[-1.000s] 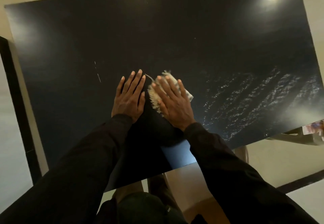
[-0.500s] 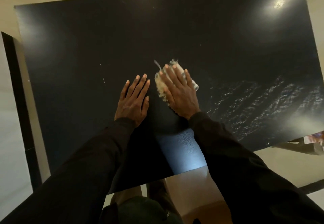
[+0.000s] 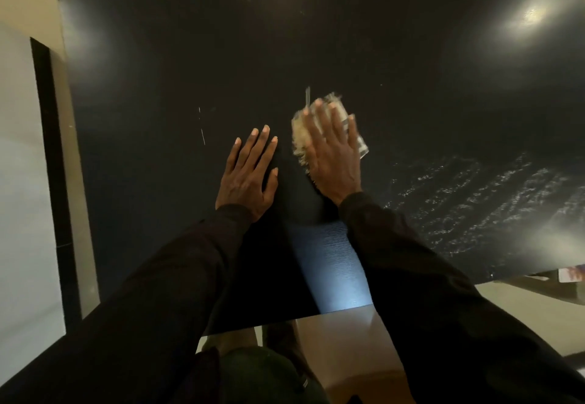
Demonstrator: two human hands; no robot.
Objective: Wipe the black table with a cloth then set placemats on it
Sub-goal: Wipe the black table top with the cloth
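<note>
A dark strip [image 3: 47, 150] lies on the pale floor at the left, beside the matte black table [image 3: 158, 55], which fills most of the view. Thin pale marks [image 3: 202, 134] show on the tabletop left of centre. The left hand [image 3: 248, 176] rests flat on it, fingers straight and released. Just beside it, the right hand [image 3: 332, 157] presses the cloth [image 3: 299, 138] onto the table's middle with straight fingers. The cloth sticks out on both sides of the palm, so it seems to lie crosswise. It is pale, frayed and blurred. Wet streaks [image 3: 474, 201] glisten at the right, with lamp glare [image 3: 531, 14] beyond them.
</note>
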